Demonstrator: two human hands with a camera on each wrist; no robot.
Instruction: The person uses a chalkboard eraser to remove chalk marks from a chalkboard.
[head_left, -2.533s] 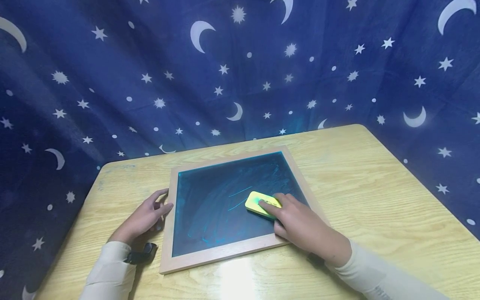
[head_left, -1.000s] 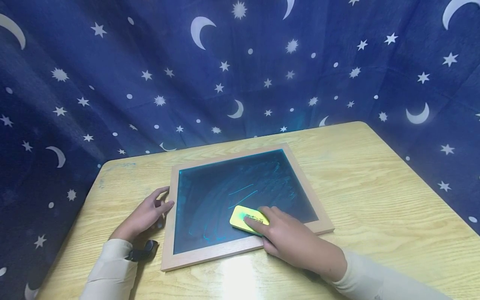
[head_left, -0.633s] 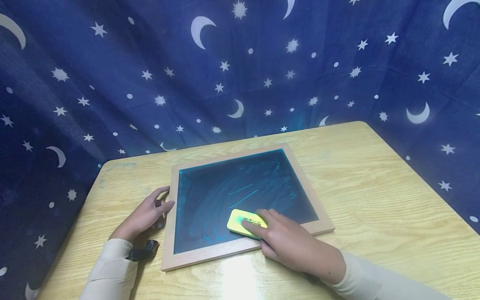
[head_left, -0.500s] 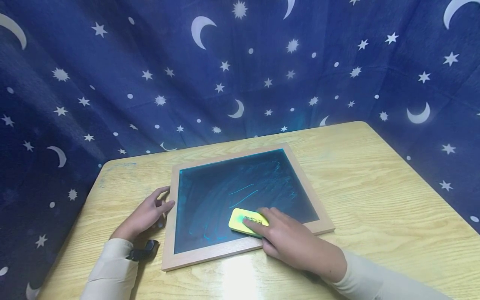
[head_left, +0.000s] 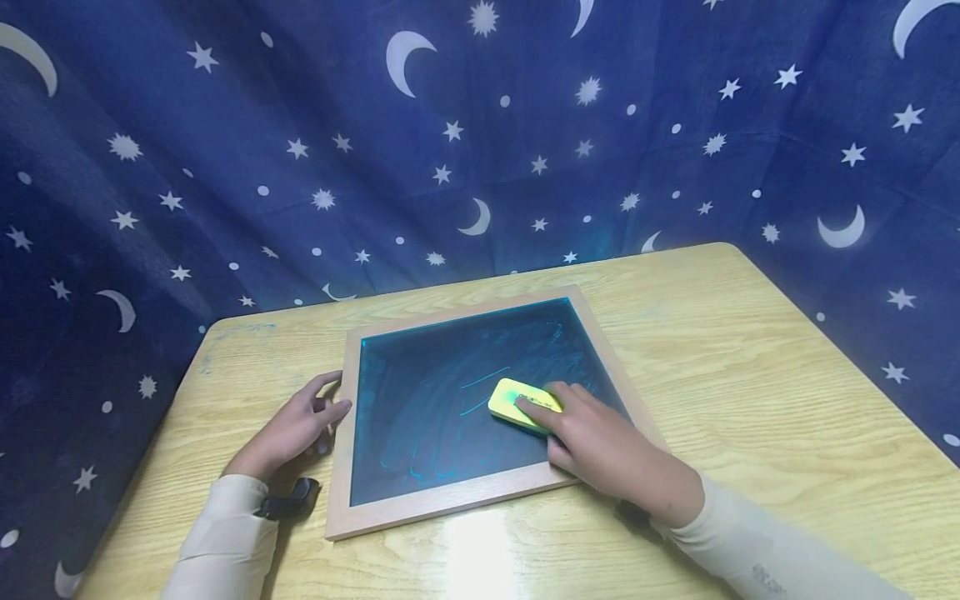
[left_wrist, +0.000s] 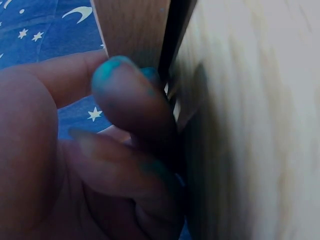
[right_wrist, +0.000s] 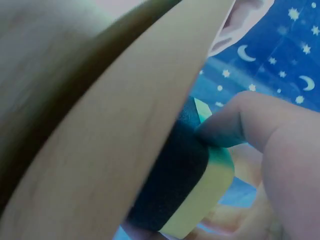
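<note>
A small chalkboard in a pale wooden frame lies on the table, smeared with blue-green chalk. Two thin strokes cross its middle and curved marks show near its lower left. My right hand grips a yellow chalkboard eraser over the board, right of the strokes. The right wrist view shows the eraser's dark felt side and fingers round its body. At the frame's left edge, my left hand holds the board; in the left wrist view, chalk-stained fingers curl against the wooden edge.
The board rests on a light wood-grain table, with chalk smudges at its far left corner. Behind hangs a dark blue curtain with moons and stars. A black wrist mount sits beside the left sleeve.
The right hand and eraser have gone from right of the strokes down-left to the lower frame, then back up-right within the last half second. The left hand stays at the frame.
</note>
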